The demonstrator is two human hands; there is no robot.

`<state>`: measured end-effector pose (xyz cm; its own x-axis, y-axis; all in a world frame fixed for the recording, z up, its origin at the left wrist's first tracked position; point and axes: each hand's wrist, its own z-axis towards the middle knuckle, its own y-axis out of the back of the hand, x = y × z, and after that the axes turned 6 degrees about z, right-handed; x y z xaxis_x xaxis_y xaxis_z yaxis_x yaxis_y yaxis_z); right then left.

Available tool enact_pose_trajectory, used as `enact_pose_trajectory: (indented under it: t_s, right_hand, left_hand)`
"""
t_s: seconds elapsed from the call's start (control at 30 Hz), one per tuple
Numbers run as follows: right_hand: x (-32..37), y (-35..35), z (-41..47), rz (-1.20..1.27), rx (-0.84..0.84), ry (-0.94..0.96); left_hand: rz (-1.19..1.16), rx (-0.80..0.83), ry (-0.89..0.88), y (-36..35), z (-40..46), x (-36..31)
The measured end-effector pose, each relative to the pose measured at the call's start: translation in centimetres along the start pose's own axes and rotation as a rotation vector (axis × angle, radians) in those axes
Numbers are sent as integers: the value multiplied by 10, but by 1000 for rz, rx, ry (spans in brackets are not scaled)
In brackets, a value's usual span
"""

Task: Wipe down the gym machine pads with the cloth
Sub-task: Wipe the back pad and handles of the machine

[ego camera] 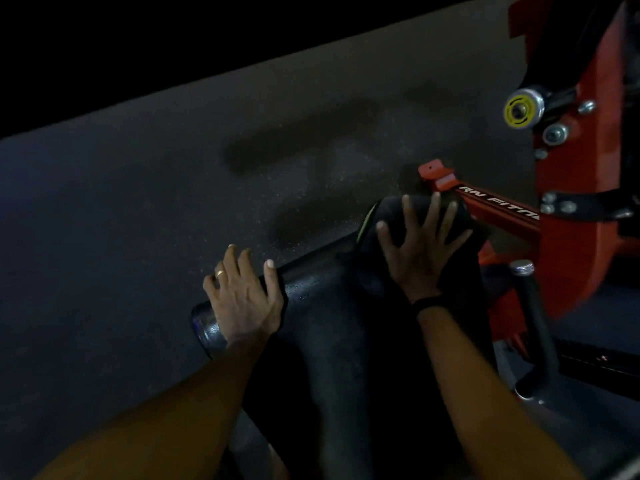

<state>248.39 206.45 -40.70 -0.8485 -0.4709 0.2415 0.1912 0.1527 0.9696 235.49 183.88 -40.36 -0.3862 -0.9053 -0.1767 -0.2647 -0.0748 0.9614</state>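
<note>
Two bare hands rest on a long black roller pad that runs across the lower middle of the view, from a shiny metal end cap at the left toward the red machine frame at the right. The left hand lies over the pad near that end cap, its fingers curled over the top of the roll and the thumb out to the side, gripping it; a ring shows on one finger. The right hand is spread wide, fingers straight and apart, pressing a dark cloth flat against the pad's far end, just beside the red bar with white lettering. The cloth wraps around that end of the roll and hangs down below the wrist, where a thin dark band sits. The light is dim, so the cloth's edges blend into the pad. Behind both lies dark speckled rubber floor. At upper right a yellow-faced knob sticks out from the frame, and a black curved handle stands at the right.
</note>
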Motion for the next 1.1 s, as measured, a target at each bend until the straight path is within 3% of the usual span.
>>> enact_pose_trajectory:
  t_s: [0.13, 0.33, 0.5, 0.6, 0.67, 0.87, 1.0, 1.1]
  right_hand:
    - [-26, 17, 77, -98, 102, -12]
    - [-6, 18, 128, -321, 451, 8]
    - [24, 19, 126, -421, 728, 105]
    - [55, 8, 108, -533, 913, 318]
    - [77, -4, 81, -526, 903, 419]
    - [146, -22, -7, -189, 750, 453]
    - [106, -11, -23, -41, 341, 703]
    - [61, 1, 2, 11, 280, 668]
  left_hand:
    - [-1, -6, 4, 1, -1, -1]
    - [-5, -21, 13, 2, 0, -2]
    - [-6, -9, 15, 1, 0, 0]
    - [-15, -18, 7, 0, 0, 0]
    - [-19, -12, 5, 0, 0, 0]
    - [-78, -21, 6, 0, -1, 0]
    - [-98, -41, 5, 0, -1, 0]
    - [-118, -54, 13, 0, -1, 1]
